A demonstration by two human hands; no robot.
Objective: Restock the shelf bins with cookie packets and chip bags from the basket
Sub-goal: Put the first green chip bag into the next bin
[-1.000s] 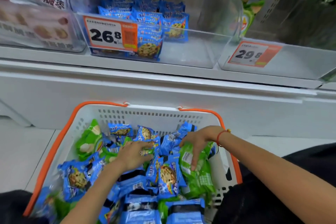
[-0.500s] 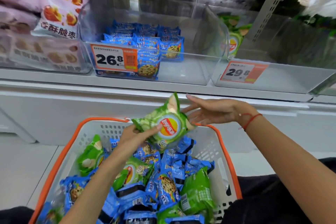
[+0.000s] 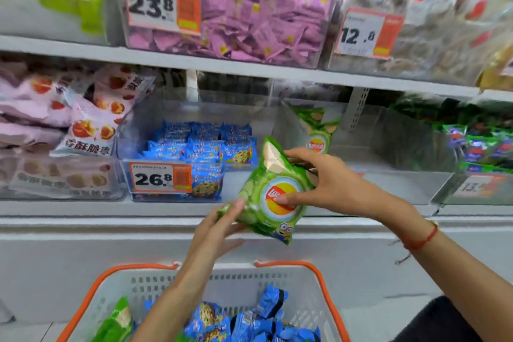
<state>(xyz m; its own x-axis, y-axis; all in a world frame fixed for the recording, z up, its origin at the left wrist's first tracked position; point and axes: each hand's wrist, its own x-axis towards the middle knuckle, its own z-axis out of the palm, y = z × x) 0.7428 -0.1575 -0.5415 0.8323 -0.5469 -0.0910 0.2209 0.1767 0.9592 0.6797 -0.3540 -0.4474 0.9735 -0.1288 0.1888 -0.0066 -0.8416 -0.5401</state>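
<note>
Light, puffy and crushable, the chip bag above the basket suits edge holds: the right hand curls round its top, the left hand pinches its lower corner.

White store shelving above a pale tiled floor

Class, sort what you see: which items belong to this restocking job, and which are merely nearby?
Job: green chip bag, held by left hand and right hand; basket; blue cookie packets; cookie bin.

Nearby: purple packets; pink snack bags.
</note>
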